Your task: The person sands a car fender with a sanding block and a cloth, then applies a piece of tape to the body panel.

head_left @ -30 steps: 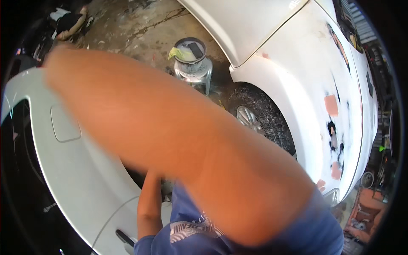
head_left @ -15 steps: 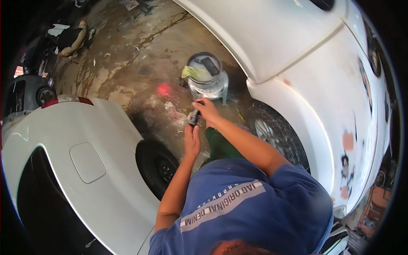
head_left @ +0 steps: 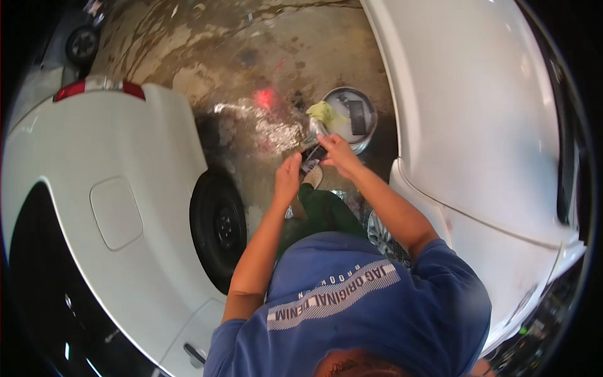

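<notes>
A small dark, flat piece (head_left: pixel 312 157) with a paler, shiny edge is held between my two hands; its exact kind is too small to make out. My left hand (head_left: pixel 288 178) has its fingers closed at the piece's left end. On the other end, my right hand (head_left: pixel 340 156) pinches with thumb and fingers. Just beyond the hands stands a round metal basin (head_left: pixel 373 116). Inside it lies a dark rectangular block (head_left: pixel 357 118), and a yellow-green cloth (head_left: pixel 321 112) hangs over its left rim.
To my left stands a white car (head_left: pixel 163 151) with a black wheel (head_left: pixel 220 229). Another white car body (head_left: pixel 465 125) rises close on my right. Between them the stained concrete floor (head_left: pixel 207 56) is wet, with a foot (head_left: pixel 313 178) below my hands.
The view has turned, so the basin sits farther right and the crouching person is out of sight. My hands have moved forward and right, and they are more level with each other.
</notes>
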### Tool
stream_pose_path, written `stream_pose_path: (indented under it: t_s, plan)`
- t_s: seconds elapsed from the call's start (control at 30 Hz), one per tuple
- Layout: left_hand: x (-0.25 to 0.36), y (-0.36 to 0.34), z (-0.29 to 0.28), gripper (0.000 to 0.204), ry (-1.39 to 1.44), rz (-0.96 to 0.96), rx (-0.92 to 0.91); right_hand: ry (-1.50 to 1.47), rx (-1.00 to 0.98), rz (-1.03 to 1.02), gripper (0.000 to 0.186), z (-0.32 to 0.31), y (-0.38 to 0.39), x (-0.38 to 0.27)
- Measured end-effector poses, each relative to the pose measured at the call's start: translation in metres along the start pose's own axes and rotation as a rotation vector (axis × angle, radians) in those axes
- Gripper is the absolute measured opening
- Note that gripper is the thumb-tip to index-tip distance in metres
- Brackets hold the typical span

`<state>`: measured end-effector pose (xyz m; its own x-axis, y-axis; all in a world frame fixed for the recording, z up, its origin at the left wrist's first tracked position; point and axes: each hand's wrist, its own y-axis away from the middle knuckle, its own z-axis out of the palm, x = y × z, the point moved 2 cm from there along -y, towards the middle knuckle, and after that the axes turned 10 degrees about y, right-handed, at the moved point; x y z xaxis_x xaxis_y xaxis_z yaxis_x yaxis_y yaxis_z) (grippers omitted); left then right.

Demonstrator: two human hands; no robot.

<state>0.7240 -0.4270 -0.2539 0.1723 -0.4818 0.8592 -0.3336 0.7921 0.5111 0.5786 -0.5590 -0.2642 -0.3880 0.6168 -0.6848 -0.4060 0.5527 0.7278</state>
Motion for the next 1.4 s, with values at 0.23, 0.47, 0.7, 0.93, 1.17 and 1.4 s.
stream_pose_path:
  t_s: [0.23, 0.47, 0.7, 0.93, 1.17, 1.4]
  plan:
    - [0.053, 0.005, -0.024, 0.045, 0.716, -0.122, 0.167, 0.667, 0.539, -0.351, 0.03, -0.101, -0.117, 0.001]
    - [0.065, 0.009, -0.026, 0.038, 0.782, 0.016, 0.247, 0.344, -0.056, -0.527, 0.026, 0.022, 0.01, -0.073]
    - [0.112, 0.023, 0.004, 0.03, 0.886, 0.095, -0.071, -0.058, 0.031, -0.615, 0.047, 0.022, 0.058, -0.093]
    - [0.162, 0.037, 0.024, 0.028, 0.643, 0.069, -0.285, 0.391, 0.407, -0.898, 0.034, -0.017, 0.156, -0.123]
    - [0.172, 0.034, 0.035, 0.022, 0.694, -0.001, -0.52, -0.008, 0.221, -0.752, 0.034, -0.037, 0.193, -0.12]
    - [0.18, 0.039, 0.043, 0.022, 0.727, 0.053, -0.553, -0.147, 0.188, -0.761, 0.036, -0.032, 0.183, -0.112]
